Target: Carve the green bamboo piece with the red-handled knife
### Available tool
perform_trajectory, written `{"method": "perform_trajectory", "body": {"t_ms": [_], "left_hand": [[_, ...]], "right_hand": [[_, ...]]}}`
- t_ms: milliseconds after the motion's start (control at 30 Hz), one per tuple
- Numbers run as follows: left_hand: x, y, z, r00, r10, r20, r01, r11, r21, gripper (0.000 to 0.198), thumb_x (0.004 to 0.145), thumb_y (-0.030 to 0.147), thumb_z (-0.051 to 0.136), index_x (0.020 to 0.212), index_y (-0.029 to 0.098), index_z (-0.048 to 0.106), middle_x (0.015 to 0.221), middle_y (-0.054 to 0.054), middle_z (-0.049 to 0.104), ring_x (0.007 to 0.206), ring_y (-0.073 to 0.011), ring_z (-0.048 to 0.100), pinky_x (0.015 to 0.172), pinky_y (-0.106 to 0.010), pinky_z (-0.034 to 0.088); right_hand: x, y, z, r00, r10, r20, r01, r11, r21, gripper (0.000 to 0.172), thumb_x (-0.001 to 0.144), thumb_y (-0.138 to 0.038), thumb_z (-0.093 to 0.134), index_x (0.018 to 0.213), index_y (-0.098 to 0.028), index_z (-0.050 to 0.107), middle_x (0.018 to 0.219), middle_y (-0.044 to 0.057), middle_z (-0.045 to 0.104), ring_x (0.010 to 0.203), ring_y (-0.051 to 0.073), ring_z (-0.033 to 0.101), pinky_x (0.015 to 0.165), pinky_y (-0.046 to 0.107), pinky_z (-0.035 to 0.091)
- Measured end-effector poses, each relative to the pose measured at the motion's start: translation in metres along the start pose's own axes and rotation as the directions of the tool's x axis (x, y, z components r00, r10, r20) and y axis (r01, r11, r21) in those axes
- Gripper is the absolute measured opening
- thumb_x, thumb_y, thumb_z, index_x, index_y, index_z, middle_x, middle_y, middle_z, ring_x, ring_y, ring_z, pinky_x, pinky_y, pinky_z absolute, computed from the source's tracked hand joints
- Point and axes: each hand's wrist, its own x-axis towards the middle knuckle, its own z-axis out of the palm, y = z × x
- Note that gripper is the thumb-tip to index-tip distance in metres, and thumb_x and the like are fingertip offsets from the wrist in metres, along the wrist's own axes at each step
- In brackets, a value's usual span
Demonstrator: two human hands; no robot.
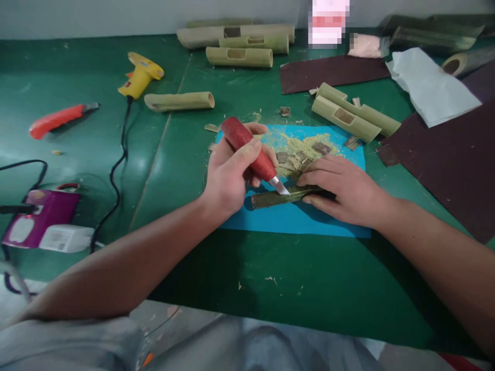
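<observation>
My left hand [232, 172] is closed around the red handle of a carving knife [251, 147]. The short slanted blade points down to the right and meets the top of a dark green bamboo piece [266, 199]. Fingers and thumb of my right hand [340, 188] grip that bamboo at its right end, which they partly hide. Below it lies a blue mat [247, 220]. Pale shavings and sawdust [299, 147] and several small dark bamboo chips [282, 157] are scattered on the mat just beyond my hands.
A yellow glue gun [141, 77], a red-handled cutter [64, 118] and a purple power strip [40, 216] with cords are at the left. Notched bamboo tubes [240, 57] lie at the back, others [344, 117] at the right. Brown sheets [452, 159] and white paper [431, 85] lie farther right.
</observation>
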Motion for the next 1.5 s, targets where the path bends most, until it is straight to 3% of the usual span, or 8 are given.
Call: {"method": "perform_trajectory", "body": {"t_ms": [367, 533, 633, 767, 867, 1000, 1133, 1500], "left_hand": [[0.000, 0.001, 0.001, 1.000, 0.020, -0.016, -0.019, 0.998, 0.052, 0.040, 0.092, 0.053, 0.070, 0.115, 0.023, 0.058, 0.081, -0.002, 0.074, 0.065, -0.0183, 0.067, 0.052, -0.031, 0.039], [0.003, -0.001, 0.002, 0.998, 0.056, -0.031, -0.054, 0.996, 0.068, 0.032, 0.091, 0.050, 0.074, 0.102, 0.023, 0.061, 0.076, 0.000, 0.072, 0.043, -0.0092, 0.050, 0.043, -0.028, 0.029], [0.007, -0.005, 0.003, 0.998, 0.059, -0.024, -0.057, 0.996, 0.069, 0.030, 0.090, 0.051, 0.073, 0.095, 0.024, 0.062, 0.071, -0.001, 0.071, 0.037, -0.0080, 0.043, 0.039, -0.028, 0.025], [0.011, -0.003, 0.004, 1.000, -0.015, 0.012, 0.015, 1.000, 0.013, 0.028, 0.091, 0.049, 0.070, 0.100, 0.024, 0.061, 0.069, -0.001, 0.072, 0.038, -0.0102, 0.043, 0.037, -0.028, 0.023], [0.013, 0.000, 0.003, 0.995, -0.082, 0.062, 0.083, 0.996, -0.024, 0.024, 0.091, 0.042, 0.068, 0.105, 0.023, 0.062, 0.072, -0.003, 0.073, 0.047, -0.0130, 0.051, 0.039, -0.027, 0.028], [0.016, 0.000, 0.000, 0.987, -0.104, 0.120, 0.112, 0.992, -0.060, 0.036, 0.089, 0.047, 0.072, 0.112, 0.021, 0.064, 0.074, -0.005, 0.074, 0.054, -0.0160, 0.057, 0.043, -0.028, 0.033], [0.017, -0.002, -0.001, 0.986, -0.122, 0.117, 0.127, 0.991, -0.031, 0.044, 0.086, 0.051, 0.077, 0.117, 0.023, 0.061, 0.076, -0.004, 0.075, 0.053, -0.0157, 0.057, 0.045, -0.029, 0.034], [0.014, 0.004, 0.002, 0.981, -0.152, 0.123, 0.155, 0.988, -0.010, 0.039, 0.092, 0.046, 0.068, 0.120, 0.020, 0.059, 0.070, -0.005, 0.072, 0.048, -0.0144, 0.052, 0.042, -0.028, 0.028]], "right_hand": [[0.000, 0.000, 0.000, 1.000, 0.002, -0.011, -0.002, 1.000, 0.001, 0.021, 0.103, -0.035, 0.054, 0.110, -0.020, 0.068, 0.109, 0.011, 0.073, 0.099, 0.026, 0.066, 0.083, 0.040, 0.046], [0.000, -0.002, 0.000, 1.000, 0.022, 0.000, -0.022, 1.000, 0.002, 0.020, 0.102, -0.034, 0.056, 0.110, -0.020, 0.068, 0.109, 0.011, 0.073, 0.100, 0.026, 0.066, 0.085, 0.041, 0.047], [0.000, -0.003, 0.001, 1.000, 0.021, -0.007, -0.021, 1.000, 0.009, 0.019, 0.102, -0.034, 0.056, 0.109, -0.021, 0.068, 0.108, 0.010, 0.073, 0.100, 0.026, 0.066, 0.086, 0.041, 0.048], [0.000, -0.002, 0.002, 1.000, 0.012, -0.005, -0.012, 1.000, 0.015, 0.018, 0.101, -0.033, 0.056, 0.108, -0.021, 0.068, 0.107, 0.009, 0.073, 0.099, 0.026, 0.065, 0.085, 0.041, 0.048], [0.001, -0.002, 0.002, 1.000, -0.010, -0.001, 0.010, 0.999, 0.036, 0.018, 0.101, -0.031, 0.056, 0.109, -0.020, 0.068, 0.109, 0.011, 0.072, 0.099, 0.026, 0.065, 0.085, 0.041, 0.048], [0.002, 0.000, 0.002, 1.000, -0.022, 0.003, 0.022, 0.999, 0.049, 0.018, 0.102, -0.032, 0.056, 0.109, -0.020, 0.067, 0.107, 0.010, 0.072, 0.098, 0.025, 0.064, 0.085, 0.041, 0.048], [0.001, 0.000, 0.002, 1.000, -0.010, 0.001, 0.010, 0.998, 0.058, 0.017, 0.101, -0.032, 0.056, 0.109, -0.021, 0.067, 0.108, 0.010, 0.072, 0.099, 0.025, 0.064, 0.084, 0.041, 0.048], [0.003, 0.001, 0.002, 1.000, -0.023, 0.005, 0.023, 0.997, 0.071, 0.017, 0.100, -0.030, 0.059, 0.109, -0.019, 0.068, 0.108, 0.011, 0.072, 0.099, 0.026, 0.065, 0.086, 0.041, 0.049]]}}
